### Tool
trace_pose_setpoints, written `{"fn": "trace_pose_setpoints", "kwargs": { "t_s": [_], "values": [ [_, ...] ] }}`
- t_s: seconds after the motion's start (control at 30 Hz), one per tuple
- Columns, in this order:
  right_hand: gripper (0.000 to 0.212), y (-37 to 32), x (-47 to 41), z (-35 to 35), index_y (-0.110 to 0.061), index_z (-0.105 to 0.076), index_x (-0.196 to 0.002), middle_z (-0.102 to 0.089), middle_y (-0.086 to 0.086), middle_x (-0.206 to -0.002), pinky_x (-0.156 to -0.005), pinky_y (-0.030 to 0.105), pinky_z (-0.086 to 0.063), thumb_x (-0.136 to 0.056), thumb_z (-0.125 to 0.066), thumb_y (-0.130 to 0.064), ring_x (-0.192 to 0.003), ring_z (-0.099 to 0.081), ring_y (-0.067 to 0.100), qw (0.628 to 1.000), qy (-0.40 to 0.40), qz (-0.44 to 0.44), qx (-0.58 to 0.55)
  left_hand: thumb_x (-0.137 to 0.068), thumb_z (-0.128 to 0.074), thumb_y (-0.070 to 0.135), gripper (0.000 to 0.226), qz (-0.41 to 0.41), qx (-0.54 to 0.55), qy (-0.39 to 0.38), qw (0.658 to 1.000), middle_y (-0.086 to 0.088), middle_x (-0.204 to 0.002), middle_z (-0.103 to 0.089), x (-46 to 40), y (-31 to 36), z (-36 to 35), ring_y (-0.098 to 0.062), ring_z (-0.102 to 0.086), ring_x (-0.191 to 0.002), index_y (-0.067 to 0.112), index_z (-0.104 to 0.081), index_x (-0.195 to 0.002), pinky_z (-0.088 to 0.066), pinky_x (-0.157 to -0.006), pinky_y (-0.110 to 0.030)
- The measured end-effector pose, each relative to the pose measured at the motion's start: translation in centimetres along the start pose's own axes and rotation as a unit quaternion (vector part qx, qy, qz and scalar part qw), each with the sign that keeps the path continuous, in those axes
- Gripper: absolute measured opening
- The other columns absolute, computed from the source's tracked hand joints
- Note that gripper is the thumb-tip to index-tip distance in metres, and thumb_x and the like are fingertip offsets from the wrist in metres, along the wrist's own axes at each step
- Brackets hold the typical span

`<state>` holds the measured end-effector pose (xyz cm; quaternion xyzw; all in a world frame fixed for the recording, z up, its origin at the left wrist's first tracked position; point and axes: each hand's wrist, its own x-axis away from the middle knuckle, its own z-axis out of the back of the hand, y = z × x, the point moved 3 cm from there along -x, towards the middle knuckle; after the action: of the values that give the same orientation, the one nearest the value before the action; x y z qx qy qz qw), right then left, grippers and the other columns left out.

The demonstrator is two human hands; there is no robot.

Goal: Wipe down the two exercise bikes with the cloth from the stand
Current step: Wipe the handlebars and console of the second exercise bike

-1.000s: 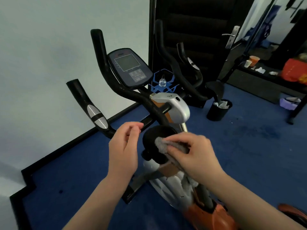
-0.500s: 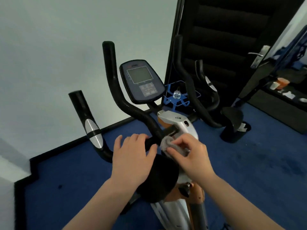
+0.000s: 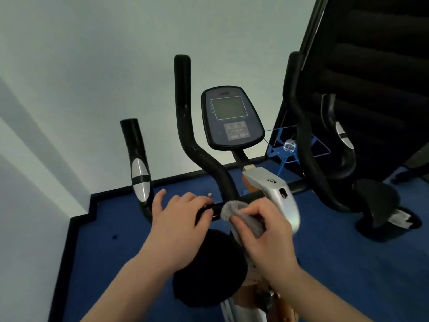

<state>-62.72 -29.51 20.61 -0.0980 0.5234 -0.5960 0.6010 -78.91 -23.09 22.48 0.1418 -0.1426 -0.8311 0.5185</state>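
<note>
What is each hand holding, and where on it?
The right hand pinches the grey cloth by its bunched lower end, against the bike's crossbar. The left hand rests on that crossbar, fingers curled over it.

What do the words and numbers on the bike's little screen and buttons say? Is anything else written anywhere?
Console, top strip: a small reddish logo and word, too blurred to read.
Console screen: blank grey; tiny marks along its left and bottom edges, too small to read.
Console buttons: labels too blurred to read.
Silver bike housing: a small round mark, unreadable.
No other text can be seen, so nothing can be quoted.
</note>
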Motion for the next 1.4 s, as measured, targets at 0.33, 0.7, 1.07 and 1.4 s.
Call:
{"fn": "trace_pose_setpoints", "kwargs": {
  "t_s": [0.33, 0.7, 1.07, 1.4],
  "values": [
    [0.020, -0.1, -2.5, -1.1, -0.014, -0.055, -0.074, -0.055, -0.009, -0.072, -0.060, 0.009, -0.040, -0.078, -0.074, -0.016, -0.068, -0.052, 0.002, 0.999, 0.023, 0.024, 0.023, -0.090, -0.030, 0.046, 0.033, 0.028, 0.009, 0.020, 0.999, 0.025, -0.105, -0.052, -0.2, 0.3, 0.1, -0.001, -0.047, -0.107, 0.047, -0.052, -0.115, 0.009, -0.113, -0.040],
    [0.018, -1.1, -8.1, -2.3, -0.011, -0.057, -0.079, -0.055, -0.007, -0.077, -0.065, 0.029, -0.044, -0.081, -0.071, -0.022, -0.072, -0.051, 0.008, 0.997, -0.034, 0.033, 0.055, -0.094, -0.037, 0.038, 0.028, 0.035, 0.001, 0.027, 0.999, 0.022, -0.104, -0.054, -0.2, 0.6, 0.2, -0.003, -0.048, -0.105, 0.044, -0.054, -0.114, 0.007, -0.113, -0.041],
    [0.015, -1.7, -7.4, -2.9, -0.013, -0.060, -0.074, -0.058, -0.003, -0.081, -0.061, 0.040, -0.049, -0.075, -0.075, -0.017, -0.072, -0.057, 0.017, 0.984, -0.108, 0.109, 0.089, -0.093, -0.036, 0.039, 0.030, 0.049, 0.030, 0.026, 0.998, 0.021, -0.106, -0.056, 0.1, 0.4, 0.1, -0.002, -0.046, -0.106, 0.044, -0.055, -0.116, 0.004, -0.115, -0.041],
    [0.019, -1.0, -6.5, -2.4, -0.018, -0.059, -0.071, -0.056, -0.008, -0.079, -0.054, 0.033, -0.048, -0.069, -0.077, -0.011, -0.070, -0.054, 0.012, 0.976, -0.109, 0.144, 0.120, -0.094, -0.037, 0.036, 0.030, 0.041, 0.063, 0.035, 0.997, 0.018, -0.106, -0.057, 0.4, 0.3, 0.1, -0.002, -0.047, -0.105, 0.046, -0.055, -0.116, -0.005, -0.112, -0.037]
  ]
}}
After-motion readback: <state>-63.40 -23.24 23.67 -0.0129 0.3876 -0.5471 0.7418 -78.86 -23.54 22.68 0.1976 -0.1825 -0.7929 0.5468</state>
